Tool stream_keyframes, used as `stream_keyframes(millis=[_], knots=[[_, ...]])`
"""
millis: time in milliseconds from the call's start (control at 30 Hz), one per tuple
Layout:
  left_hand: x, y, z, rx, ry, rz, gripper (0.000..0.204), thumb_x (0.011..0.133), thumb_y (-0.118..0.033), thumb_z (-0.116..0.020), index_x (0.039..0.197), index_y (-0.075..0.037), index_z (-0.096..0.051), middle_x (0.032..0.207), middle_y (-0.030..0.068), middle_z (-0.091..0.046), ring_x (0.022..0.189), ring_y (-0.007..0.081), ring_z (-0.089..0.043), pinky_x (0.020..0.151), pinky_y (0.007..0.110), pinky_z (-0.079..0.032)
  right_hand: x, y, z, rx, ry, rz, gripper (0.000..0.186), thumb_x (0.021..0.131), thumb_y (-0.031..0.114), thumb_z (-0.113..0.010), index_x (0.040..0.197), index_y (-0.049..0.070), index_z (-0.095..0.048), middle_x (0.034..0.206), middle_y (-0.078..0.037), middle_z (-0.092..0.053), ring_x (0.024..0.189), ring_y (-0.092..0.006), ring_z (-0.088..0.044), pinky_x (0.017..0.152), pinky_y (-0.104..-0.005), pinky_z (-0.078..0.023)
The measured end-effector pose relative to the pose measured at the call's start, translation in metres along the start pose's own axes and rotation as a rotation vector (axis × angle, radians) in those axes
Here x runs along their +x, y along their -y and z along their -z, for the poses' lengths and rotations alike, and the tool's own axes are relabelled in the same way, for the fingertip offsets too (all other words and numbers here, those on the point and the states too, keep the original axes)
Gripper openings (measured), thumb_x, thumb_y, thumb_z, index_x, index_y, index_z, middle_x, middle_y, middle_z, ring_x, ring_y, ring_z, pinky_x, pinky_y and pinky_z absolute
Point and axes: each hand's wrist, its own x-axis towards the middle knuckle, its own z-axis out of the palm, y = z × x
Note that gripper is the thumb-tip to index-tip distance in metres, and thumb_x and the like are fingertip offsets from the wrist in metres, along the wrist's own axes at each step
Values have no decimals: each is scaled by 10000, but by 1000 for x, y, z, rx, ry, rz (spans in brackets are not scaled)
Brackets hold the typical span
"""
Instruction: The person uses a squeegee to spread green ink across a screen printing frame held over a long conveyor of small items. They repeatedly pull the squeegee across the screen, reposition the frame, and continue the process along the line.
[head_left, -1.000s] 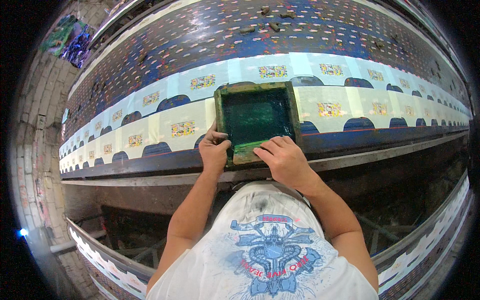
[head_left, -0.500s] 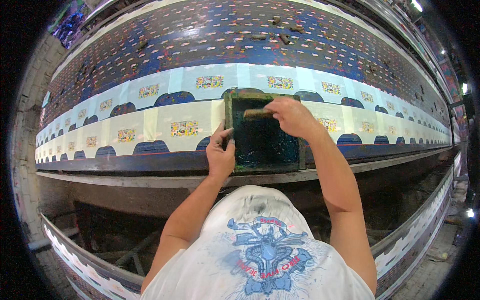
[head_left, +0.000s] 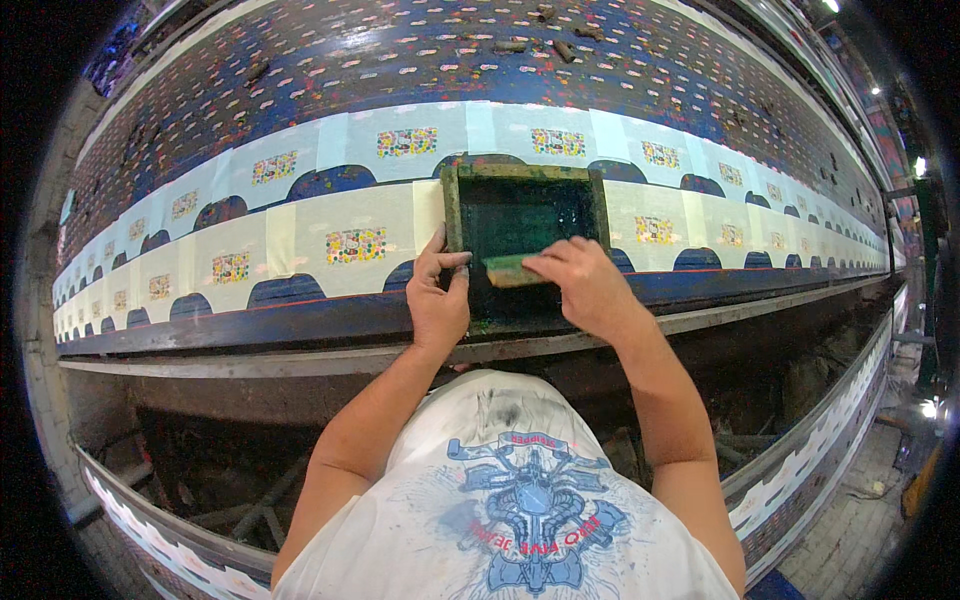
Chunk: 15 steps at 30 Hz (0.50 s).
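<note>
A wooden screen-printing frame (head_left: 522,173) with dark mesh lies across the near row of cream fabric pieces (head_left: 280,245). My left hand (head_left: 440,300) is closed on the frame's left rail, fingers on its outer side. Pinched in my right hand (head_left: 592,290) is a short squeegee (head_left: 510,272) with a wooden body and greenish stain. It is slightly tilted over the nearer half of the mesh. The fabric beneath the frame is hidden.
Behind the cream row runs a row of light blue fabric pieces (head_left: 335,140) with the same colourful print. Several small dark rolled pieces (head_left: 563,50) lie farther back on the long dark table. Its rail (head_left: 250,368) runs just before me; another table (head_left: 160,540) stands behind.
My right hand has drawn the squeegee toward me, from the far part of the mesh to the nearer part. My left hand stays on the frame's left rail. The view has shifted slightly.
</note>
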Motion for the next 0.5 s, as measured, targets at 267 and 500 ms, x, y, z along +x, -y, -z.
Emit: stream_keyframes(millis=[267, 500], knots=[[2, -5, -7, -86, -24, 43, 400, 961, 80, -697, 1346, -15, -747, 1726, 275, -518, 1592, 360, -518, 1297, 443, -403, -44, 42, -3, 29, 18, -44, 428, 855, 1, -750, 1277, 56, -792, 1215, -150, -758, 1136, -370, -691, 1014, -485, -541], [2, -7, -4, 205, 30, -29, 516, 829, 61, -709, 1331, -36, -778, 1697, 283, -541, 1552, 387, -540, 1276, 439, -417, -49, 55, 54, 76, -52, 82, 301, 852, 138, -882, 1141, 77, -825, 1039, -65, -776, 1052, -302, -727, 937, -455, -562]])
